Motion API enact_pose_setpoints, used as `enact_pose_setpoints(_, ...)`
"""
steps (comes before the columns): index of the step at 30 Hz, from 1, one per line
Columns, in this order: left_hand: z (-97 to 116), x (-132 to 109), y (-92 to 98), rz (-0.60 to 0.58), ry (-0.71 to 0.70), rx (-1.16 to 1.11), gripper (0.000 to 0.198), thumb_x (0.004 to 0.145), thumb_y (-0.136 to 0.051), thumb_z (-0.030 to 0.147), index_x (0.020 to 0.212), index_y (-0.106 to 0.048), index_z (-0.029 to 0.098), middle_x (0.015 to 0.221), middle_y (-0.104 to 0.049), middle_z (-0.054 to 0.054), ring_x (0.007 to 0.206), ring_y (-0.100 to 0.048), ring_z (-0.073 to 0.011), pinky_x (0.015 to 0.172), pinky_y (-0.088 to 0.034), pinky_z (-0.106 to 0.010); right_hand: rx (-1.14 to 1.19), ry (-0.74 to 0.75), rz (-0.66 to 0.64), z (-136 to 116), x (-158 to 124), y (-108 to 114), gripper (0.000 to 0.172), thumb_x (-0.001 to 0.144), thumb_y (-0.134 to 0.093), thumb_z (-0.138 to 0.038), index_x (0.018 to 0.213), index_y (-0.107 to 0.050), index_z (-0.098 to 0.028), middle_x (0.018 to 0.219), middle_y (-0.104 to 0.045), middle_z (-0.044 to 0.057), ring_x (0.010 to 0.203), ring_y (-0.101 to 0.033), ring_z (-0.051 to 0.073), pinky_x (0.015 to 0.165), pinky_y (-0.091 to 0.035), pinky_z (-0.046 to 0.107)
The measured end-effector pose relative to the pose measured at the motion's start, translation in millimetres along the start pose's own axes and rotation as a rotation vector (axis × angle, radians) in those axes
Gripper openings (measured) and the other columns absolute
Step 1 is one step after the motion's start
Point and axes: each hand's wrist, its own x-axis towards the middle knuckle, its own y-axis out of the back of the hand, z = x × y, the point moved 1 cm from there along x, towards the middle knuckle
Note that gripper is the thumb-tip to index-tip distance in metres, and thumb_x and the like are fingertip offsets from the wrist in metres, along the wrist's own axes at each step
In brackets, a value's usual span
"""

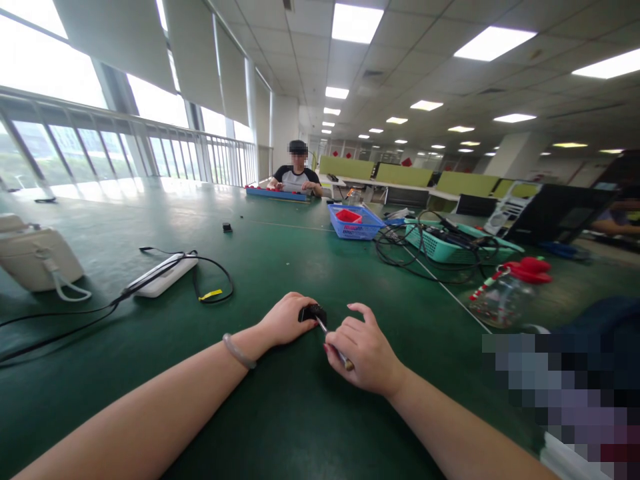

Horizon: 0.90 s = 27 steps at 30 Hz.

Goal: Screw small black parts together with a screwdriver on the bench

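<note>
My left hand is closed on a small black object, holding it on the green tabletop. A thin metal tool with a brownish end is pinched in my right hand, its index finger raised. The tool's tip meets the black object; the exact contact spot is too small to tell. A bracelet circles my left wrist.
Ahead lie a white power bank with black cables, a small black block, a blue basket, a green basket with cables, and a red-lidded jar. Across the table sits a person at a blue tray.
</note>
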Motion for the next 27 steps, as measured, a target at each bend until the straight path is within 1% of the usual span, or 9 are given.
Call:
enact_pose_setpoints(6, 1, -1, 1.0, 0.012, 0.029, -0.025, 0.04, 0.075, -0.067, 0.032, 0.115, -0.063, 0.026, 0.11, -0.068, -0.003, 0.109, -0.056, -0.0233, 0.098, -0.044, -0.036, -0.005, -0.016, 0.049, 2, -1, -2, 0.01, 0.088, -0.052, -0.02, 0.082, -0.059, -0.02, 0.066, -0.06, -0.002, 0.065, -0.052, 0.013, 0.101, -0.031, 0.046)
enact_pose_setpoints(11, 1, -1, 1.0, 0.016, 0.05, -0.035, 0.044, 0.074, -0.067, 0.033, 0.117, -0.061, 0.027, 0.111, -0.067, -0.003, 0.11, -0.056, -0.0234, 0.099, -0.044, -0.036, -0.008, -0.081, 0.069, 5, -2, -3, 0.009, 0.089, -0.052, -0.02, 0.084, -0.06, -0.02, 0.07, -0.063, -0.002, 0.067, -0.054, 0.013, 0.102, -0.03, 0.046)
enact_pose_setpoints(15, 0, 0, 0.2, 0.013, 0.075, -0.033, 0.05, 0.073, -0.068, 0.036, 0.12, -0.06, 0.023, 0.112, -0.066, -0.006, 0.11, -0.056, -0.0249, 0.098, -0.044, -0.036, 0.049, -0.208, 0.09, 12, -3, -6, 0.011, 0.089, -0.052, -0.02, 0.083, -0.061, -0.021, 0.073, -0.065, -0.001, 0.069, -0.057, 0.014, 0.1, -0.032, 0.046)
enact_pose_setpoints(18, -1, 0, -0.3, -0.001, 0.06, -0.03, 0.046, 0.074, -0.067, 0.035, 0.118, -0.062, 0.024, 0.111, -0.067, -0.006, 0.111, -0.056, -0.0246, 0.099, -0.044, -0.036, 0.133, -0.353, 0.123, 21, -5, -10, 0.012, 0.089, -0.053, -0.023, 0.081, -0.061, -0.022, 0.072, -0.065, -0.001, 0.068, -0.058, 0.015, 0.098, -0.035, 0.046)
enact_pose_setpoints(20, -1, 0, -0.5, -0.01, 0.048, -0.029, 0.043, 0.075, -0.066, 0.034, 0.117, -0.063, 0.026, 0.11, -0.067, -0.005, 0.111, -0.055, -0.024, 0.1, -0.043, -0.036, 0.207, -0.467, 0.163, 29, -8, -14, 0.016, 0.09, -0.052, -0.027, 0.078, -0.061, -0.022, 0.071, -0.065, -0.001, 0.067, -0.059, 0.016, 0.093, -0.04, 0.045)
enact_pose_setpoints(23, -2, -1, -0.1, -0.018, 0.057, -0.029, 0.044, 0.076, -0.065, 0.036, 0.118, -0.062, 0.027, 0.112, -0.066, -0.005, 0.111, -0.055, -0.0238, 0.1, -0.043, -0.036, 0.33, -0.639, 0.271, 42, -14, -17, 0.024, 0.093, -0.048, -0.035, 0.078, -0.062, -0.023, 0.071, -0.065, 0.002, 0.069, -0.06, 0.019, 0.073, -0.049, 0.037)
enact_pose_setpoints(25, -2, -1, 0.7, -0.024, 0.068, -0.028, 0.046, 0.076, -0.065, 0.038, 0.12, -0.061, 0.027, 0.114, -0.065, -0.005, 0.112, -0.055, -0.0239, 0.101, -0.043, -0.037, 0.414, -0.659, 0.38, 47, -18, -16, 0.021, 0.094, -0.046, -0.036, 0.091, -0.062, -0.022, 0.077, -0.064, 0.003, 0.065, -0.058, 0.018, 0.063, -0.05, 0.033)
enact_pose_setpoints(26, -1, -1, 1.1, -0.027, 0.074, -0.026, 0.046, 0.076, -0.065, 0.039, 0.12, -0.061, 0.027, 0.115, -0.064, -0.005, 0.113, -0.055, -0.0239, 0.101, -0.043, -0.037, 0.436, -0.645, 0.435, 48, -18, -15, 0.019, 0.094, -0.048, -0.035, 0.096, -0.062, -0.023, 0.081, -0.063, 0.003, 0.064, -0.058, 0.017, 0.062, -0.05, 0.032)
enact_pose_setpoints(27, -1, -1, 1.6, -0.031, 0.079, -0.024, 0.046, 0.076, -0.065, 0.04, 0.12, -0.061, 0.027, 0.115, -0.064, -0.006, 0.113, -0.055, -0.024, 0.101, -0.043, -0.037, 0.434, -0.622, 0.478, 48, -19, -14, 0.017, 0.093, -0.05, -0.034, 0.1, -0.061, -0.023, 0.086, -0.062, 0.004, 0.068, -0.058, 0.018, 0.064, -0.051, 0.033)
